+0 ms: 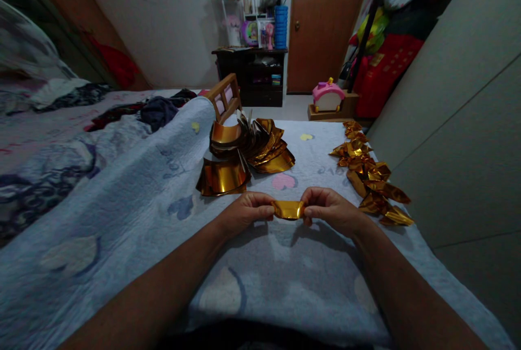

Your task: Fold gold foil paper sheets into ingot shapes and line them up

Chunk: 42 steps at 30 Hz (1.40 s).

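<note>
A small folded piece of shiny gold foil paper [288,209] is stretched between my hands, above the blue cloth. My left hand [254,208] pinches its left end between thumb and fingers. At the right end, my right hand [324,207] grips it the same way. Beyond my left hand lie fanned-out gold foil sheets [223,176], stacked and curved. To the right of my right hand, several folded gold foil shapes [366,171] form a line along the cloth's right edge.
The blue patterned cloth [260,268] covers the surface before me. Bedding and dark clothes [158,111] lie at the left. Farther back stand a small wooden frame [224,97], a dark cabinet [250,76] and a pink toy [328,96]. A pale panel [459,138] rises at the right.
</note>
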Each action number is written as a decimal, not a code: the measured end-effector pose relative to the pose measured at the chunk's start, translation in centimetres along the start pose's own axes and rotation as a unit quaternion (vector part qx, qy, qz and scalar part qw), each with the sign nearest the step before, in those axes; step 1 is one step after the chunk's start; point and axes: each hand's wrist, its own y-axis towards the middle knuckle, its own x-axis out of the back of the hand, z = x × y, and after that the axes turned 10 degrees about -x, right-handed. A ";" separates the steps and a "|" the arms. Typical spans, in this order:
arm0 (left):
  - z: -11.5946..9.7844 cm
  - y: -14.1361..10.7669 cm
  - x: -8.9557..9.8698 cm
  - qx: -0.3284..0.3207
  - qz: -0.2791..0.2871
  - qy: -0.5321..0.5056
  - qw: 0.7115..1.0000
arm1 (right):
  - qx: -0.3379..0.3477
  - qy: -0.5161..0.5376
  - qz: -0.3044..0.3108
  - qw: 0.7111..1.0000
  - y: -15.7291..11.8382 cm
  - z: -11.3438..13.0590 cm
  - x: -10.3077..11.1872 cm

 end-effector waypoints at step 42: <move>-0.1 -0.6 -0.6 -0.318 0.031 0.440 0.839 | 0.013 -0.082 -0.137 0.987 0.1 0.1 -0.3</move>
